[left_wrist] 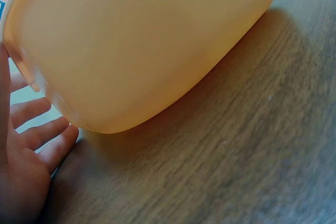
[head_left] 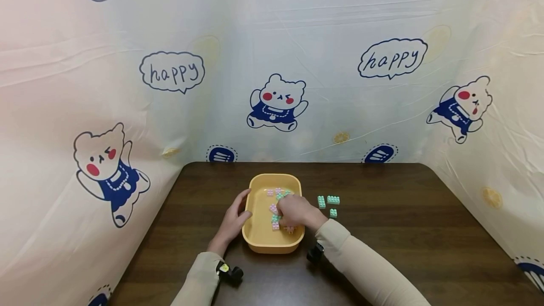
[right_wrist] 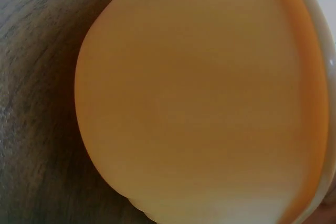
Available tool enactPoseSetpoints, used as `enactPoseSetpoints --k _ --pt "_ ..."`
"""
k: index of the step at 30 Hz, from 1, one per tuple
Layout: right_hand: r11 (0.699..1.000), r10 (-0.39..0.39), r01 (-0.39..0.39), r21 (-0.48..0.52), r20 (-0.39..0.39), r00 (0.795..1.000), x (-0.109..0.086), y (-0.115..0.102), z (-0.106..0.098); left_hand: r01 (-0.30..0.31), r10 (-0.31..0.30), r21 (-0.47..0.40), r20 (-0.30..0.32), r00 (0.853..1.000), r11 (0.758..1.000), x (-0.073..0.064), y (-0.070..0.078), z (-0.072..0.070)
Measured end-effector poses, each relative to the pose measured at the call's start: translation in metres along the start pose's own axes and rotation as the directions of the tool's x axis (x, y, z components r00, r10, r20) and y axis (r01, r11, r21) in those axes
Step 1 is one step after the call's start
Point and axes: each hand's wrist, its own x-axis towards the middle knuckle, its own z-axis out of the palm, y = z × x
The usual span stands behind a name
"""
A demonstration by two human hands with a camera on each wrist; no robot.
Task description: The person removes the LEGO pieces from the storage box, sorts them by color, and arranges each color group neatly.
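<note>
A yellow plastic basin (head_left: pixel 260 230) holds several pink and mint-green toy building bricks, mostly toward its right side. My left hand (head_left: pixel 231 221) rests at the basin's left side, its fingertips at the rim. In the left wrist view, the extended fingers (left_wrist: pixel 35 136) lie against the basin's outer wall (left_wrist: pixel 142 51). My right hand (head_left: pixel 294 209) reaches over the right rim into the basin, bent downward among the bricks. Its fingertips are hidden, and I cannot tell whether they pinch a brick. The right wrist view is filled by the basin's outer wall (right_wrist: pixel 194 98).
Right of the basin, three mint-green bricks lie on the dark wooden table (head_left: pixel 382 235): an upright-lying long one (head_left: pixel 321 202), a sideways one (head_left: pixel 333 199) and a small one (head_left: pixel 333 213). A printed cloth curtain (head_left: pixel 331 107) hangs behind and at both sides.
</note>
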Motion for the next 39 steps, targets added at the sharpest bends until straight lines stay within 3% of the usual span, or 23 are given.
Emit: enactPoseSetpoints --k 9,16,23,25,32,39 --pt "0.998 0.011 -0.012 0.060 0.020 1.000 -0.001 0.002 -0.003 -0.009 0.009 -0.013 -0.036 0.999 1.000 0.009 -0.033 0.006" --pt "0.989 -0.029 0.027 0.147 0.009 1.000 -0.002 0.007 -0.009 -0.038 0.038 0.003 -0.072 0.997 0.999 0.009 -0.034 0.008" --pt "0.983 -0.074 0.080 0.167 -0.038 0.996 -0.006 0.012 -0.023 -0.029 0.029 -0.003 -0.058 0.998 1.000 0.010 -0.035 0.007" --pt "0.983 -0.068 0.075 0.167 -0.047 0.997 -0.008 0.014 -0.028 -0.012 0.011 -0.012 -0.043 0.999 1.000 0.010 -0.032 0.005" --pt "0.969 -0.022 0.045 0.241 -0.095 0.995 -0.019 0.026 -0.046 -0.003 0.003 -0.014 -0.004 1.000 1.000 0.000 0.001 0.001" --pt "0.940 0.038 0.009 0.341 -0.130 0.991 -0.033 0.046 -0.055 0.001 -0.001 -0.025 -0.009 1.000 1.000 0.000 0.002 0.001"
